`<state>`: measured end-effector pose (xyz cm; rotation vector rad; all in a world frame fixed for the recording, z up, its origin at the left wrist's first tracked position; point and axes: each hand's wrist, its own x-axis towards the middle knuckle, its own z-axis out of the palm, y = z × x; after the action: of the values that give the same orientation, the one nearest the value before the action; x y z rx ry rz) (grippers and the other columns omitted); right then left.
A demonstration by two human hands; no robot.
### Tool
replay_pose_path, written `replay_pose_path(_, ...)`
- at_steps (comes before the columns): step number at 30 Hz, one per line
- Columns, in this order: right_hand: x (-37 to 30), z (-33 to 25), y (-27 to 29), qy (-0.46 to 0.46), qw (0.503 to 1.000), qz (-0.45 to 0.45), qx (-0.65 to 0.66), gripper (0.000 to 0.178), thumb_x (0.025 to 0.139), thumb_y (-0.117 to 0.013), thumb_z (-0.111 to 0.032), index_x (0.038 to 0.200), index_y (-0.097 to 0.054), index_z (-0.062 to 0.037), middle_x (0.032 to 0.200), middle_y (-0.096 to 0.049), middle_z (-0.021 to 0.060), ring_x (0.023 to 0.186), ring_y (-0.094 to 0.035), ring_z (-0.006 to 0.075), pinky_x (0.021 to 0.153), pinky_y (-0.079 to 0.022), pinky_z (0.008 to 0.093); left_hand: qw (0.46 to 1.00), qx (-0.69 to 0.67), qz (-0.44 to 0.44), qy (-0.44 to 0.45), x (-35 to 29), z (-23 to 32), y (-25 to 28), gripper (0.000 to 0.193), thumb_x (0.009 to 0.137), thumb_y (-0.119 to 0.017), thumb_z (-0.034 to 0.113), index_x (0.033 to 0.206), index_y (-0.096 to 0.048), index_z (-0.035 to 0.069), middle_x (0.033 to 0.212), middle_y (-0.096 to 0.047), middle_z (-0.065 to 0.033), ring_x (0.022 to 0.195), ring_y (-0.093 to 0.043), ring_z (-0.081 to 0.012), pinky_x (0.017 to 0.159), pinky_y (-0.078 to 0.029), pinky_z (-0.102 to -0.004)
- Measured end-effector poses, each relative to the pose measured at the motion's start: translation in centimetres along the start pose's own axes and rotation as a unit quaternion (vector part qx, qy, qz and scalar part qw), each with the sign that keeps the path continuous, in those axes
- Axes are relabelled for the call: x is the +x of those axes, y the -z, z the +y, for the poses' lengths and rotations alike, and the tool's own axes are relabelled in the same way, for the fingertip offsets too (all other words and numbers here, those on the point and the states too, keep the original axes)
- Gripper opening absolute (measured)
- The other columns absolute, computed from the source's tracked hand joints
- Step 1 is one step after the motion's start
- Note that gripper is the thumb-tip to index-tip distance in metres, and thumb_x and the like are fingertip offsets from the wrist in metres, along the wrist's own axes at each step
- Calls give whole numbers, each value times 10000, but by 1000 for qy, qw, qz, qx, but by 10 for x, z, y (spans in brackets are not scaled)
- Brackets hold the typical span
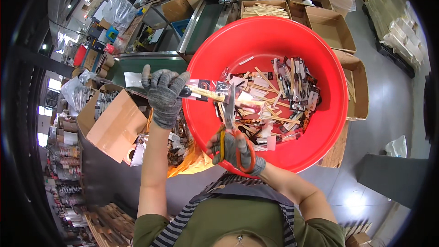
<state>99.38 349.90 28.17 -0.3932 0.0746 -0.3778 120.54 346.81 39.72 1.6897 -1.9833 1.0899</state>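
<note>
My left hand (165, 93), in a grey work glove, grips a long see-through packet (208, 93) with pale wooden sticks inside. The packet stretches rightward over a big red tub (334, 71); its far end is blurred. My right hand (227, 150), gloved too, is closed round the handles of scissors (230, 112), one handle orange and one yellow. Their blades point up and cross the packet; whether they have cut through, I cannot tell. Below, the tub holds loose wooden sticks (287, 119), white paper slips and printed packets (299, 77).
A cardboard box (112, 123) and an orange bag (194, 160) stand left of the tub. Behind it are a green conveyor belt (203, 27) and a box of sticks (265, 11). More open cartons (330, 29) line the right side.
</note>
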Motion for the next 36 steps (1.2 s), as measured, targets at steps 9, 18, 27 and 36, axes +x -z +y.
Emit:
replay_pose_path(9,6,6,17,6,971,239,-16,513,756,-505,-617,751,-443,-108,630,-439,8,492,-414,114,426,-372,219,999,-17,-14,45,-42,-2,-3,207,603,-649,109,798,-643,178,702,-499,-1,733,-523,-179,973,-279,-455)
replay_pose_path(18,45,-35,-5,206,925,283,-151,303,712,-596,33,873,-370,-86,628,-484,36,574,-552,140,454,-439,213,980,-12,125,153,-60,15,-14,405,694,-651,150,1075,-516,181,944,-526,-59,1012,-466,-218,1017,-196,-488)
replay_pose_path(27,50,-15,48,227,919,308,-96,434,678,-628,107,902,-340,-129,747,-548,74,572,-610,222,428,-488,268,160,-892,132,402,-36,25,0,455,830,-526,163,1240,-362,55,1211,-443,-217,1109,-461,-328,943,-365,-457)
replay_pose_path(36,56,10,75,166,959,227,-30,382,669,-598,100,912,-394,-112,1034,-543,167,706,-584,199,517,-471,289,458,-797,66,389,-5,8,12,276,859,-523,191,1071,-504,15,676,-531,-28,639,-535,-150,853,-443,-424)
